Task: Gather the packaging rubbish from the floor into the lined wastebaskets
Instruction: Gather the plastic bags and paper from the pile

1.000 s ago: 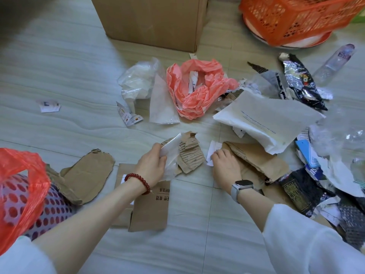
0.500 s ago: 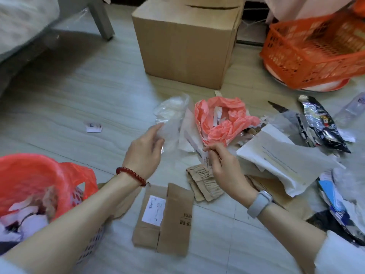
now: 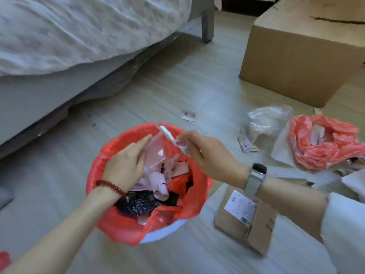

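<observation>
Risk: paper strip [image 3: 171,137] hangs over the bin's far rim; if let go there it may land on the floor.
Right hand [image 3: 209,159]: pinches the strip, centre frame.
Left hand [image 3: 126,163]: fingers straight, against clear plastic sheet [image 3: 156,149].
Wastebasket [image 3: 158,237]: lower centre, red liner [image 3: 118,228], nearly full.
Remaining: flattened carton [image 3: 245,224] lower right, pink wrap [image 3: 324,143] right edge.

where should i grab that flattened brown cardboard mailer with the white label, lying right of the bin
Take the flattened cardboard mailer by its far left corner, nearest the wastebasket, coming in low from that side. It lies flat on the floor, so a thumb has to slide under an edge. That corner looks free, while the right forearm crosses above its upper right part.
</observation>
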A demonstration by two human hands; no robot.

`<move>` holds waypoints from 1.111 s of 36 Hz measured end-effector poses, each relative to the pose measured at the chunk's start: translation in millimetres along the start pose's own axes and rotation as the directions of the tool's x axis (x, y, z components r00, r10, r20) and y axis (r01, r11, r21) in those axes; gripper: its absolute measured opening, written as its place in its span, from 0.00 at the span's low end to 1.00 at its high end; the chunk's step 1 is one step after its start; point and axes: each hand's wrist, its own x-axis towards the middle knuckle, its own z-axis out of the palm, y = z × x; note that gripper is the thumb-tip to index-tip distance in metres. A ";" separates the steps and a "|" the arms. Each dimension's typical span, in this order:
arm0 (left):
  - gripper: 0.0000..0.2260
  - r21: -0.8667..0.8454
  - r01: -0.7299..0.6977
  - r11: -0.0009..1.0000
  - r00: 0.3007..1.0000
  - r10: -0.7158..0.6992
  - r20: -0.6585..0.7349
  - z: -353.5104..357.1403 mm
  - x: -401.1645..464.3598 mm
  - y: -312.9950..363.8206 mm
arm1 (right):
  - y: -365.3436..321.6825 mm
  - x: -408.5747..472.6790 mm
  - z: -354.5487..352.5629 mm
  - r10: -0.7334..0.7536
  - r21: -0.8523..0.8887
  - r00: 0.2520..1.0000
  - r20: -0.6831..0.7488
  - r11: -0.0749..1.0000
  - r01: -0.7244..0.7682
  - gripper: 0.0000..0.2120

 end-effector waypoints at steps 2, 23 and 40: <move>0.21 0.128 0.002 0.992 0.982 -0.026 0.187 2.6 -6.2 -12.2 | -6.7 5.0 18.5 0.011 -0.180 0.984 0.180 0.983 0.022 0.20; 0.15 -0.284 -0.241 0.928 0.957 0.275 0.088 80.7 75.5 204.7 | 90.3 -74.6 -124.5 0.466 -0.124 0.877 -0.120 0.869 -0.479 0.11; 0.16 -0.314 -0.260 0.913 0.774 0.391 0.498 254.5 59.0 360.9 | 274.1 -323.5 -233.6 0.805 -0.655 0.464 -0.370 0.129 -0.745 0.50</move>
